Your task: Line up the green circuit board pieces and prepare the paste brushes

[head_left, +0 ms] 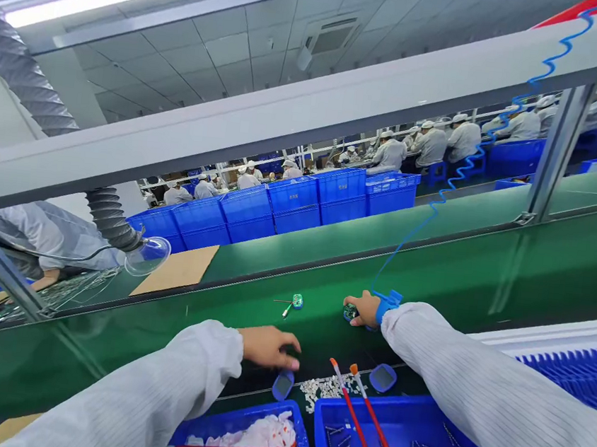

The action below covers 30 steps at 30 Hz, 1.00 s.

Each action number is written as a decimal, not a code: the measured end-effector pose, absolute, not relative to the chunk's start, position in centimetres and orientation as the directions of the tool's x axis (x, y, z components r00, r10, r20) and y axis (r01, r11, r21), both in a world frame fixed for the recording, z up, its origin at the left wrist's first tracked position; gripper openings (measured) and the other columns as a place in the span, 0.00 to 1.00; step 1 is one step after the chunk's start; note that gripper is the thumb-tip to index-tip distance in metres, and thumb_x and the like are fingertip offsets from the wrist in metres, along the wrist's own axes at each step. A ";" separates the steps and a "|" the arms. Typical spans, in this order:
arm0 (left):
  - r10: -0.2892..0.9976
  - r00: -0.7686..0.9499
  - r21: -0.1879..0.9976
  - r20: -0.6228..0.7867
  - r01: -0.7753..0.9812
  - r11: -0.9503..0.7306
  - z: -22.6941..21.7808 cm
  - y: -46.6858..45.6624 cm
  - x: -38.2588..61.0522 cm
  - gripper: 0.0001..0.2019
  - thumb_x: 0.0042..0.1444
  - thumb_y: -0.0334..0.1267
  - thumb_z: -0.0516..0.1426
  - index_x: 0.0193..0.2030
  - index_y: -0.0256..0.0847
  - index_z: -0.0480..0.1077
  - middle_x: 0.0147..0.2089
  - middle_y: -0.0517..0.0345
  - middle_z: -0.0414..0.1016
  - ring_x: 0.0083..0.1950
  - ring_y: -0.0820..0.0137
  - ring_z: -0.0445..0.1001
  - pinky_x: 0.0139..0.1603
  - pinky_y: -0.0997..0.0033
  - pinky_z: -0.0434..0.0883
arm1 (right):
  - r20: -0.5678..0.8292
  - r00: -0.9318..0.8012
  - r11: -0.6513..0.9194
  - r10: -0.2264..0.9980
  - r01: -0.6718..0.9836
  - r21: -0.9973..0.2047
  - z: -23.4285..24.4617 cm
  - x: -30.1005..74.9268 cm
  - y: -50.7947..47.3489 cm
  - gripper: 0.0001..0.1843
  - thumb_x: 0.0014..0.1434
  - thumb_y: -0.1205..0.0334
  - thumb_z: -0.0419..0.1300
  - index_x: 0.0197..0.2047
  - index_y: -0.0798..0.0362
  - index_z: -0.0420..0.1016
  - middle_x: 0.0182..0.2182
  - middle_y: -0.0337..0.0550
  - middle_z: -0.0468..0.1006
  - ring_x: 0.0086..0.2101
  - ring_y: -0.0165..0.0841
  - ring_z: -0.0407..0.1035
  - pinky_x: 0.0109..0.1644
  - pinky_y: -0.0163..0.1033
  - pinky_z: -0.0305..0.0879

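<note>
My right hand [365, 308], with a blue strap at its wrist, has its fingers around a small round green circuit board [349, 313] on the green belt. My fingers cover part of that board. Further left on the belt lies another small green circuit board [297, 300] with thin leads. My left hand [270, 347] hovers over the belt's near side, fingers apart and nothing in them. Just below it is a blue-grey plastic cover [283, 385]. A second such cover [383, 378] lies to the right, and small white parts [321, 391] are heaped between the two.
Two blue trays stand at the near edge: one [303, 434] holds white material, the other [321, 418] dark strip-like parts. Red-handled brushes [358, 418] lie across them. A coiled blue cord [443, 194] runs up from my right wrist. Blue crates [293, 198] stand beyond the belt.
</note>
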<state>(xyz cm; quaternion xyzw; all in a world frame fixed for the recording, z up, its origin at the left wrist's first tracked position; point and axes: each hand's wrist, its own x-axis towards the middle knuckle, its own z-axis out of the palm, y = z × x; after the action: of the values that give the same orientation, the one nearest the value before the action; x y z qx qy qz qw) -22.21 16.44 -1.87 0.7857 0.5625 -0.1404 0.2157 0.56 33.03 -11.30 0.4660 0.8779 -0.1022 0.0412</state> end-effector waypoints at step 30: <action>0.722 0.231 0.285 -0.653 0.957 -0.048 1.6 16.6 -18.0 0.05 0.55 0.34 0.60 0.38 0.36 0.72 0.33 0.61 0.75 0.31 0.72 0.73 0.36 0.66 0.72 | -0.330 -0.455 0.399 0.827 0.889 -0.227 -7.9 4.7 31.2 0.22 0.68 0.65 0.63 0.61 0.54 0.60 0.52 0.50 0.62 0.43 0.43 0.66 0.44 0.47 0.71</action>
<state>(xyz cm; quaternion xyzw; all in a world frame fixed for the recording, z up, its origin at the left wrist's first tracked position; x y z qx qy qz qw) -18.02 16.60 1.59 0.7037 0.5965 -0.1698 0.3466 4.71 31.15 -7.92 0.5153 0.8323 -0.1871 0.0823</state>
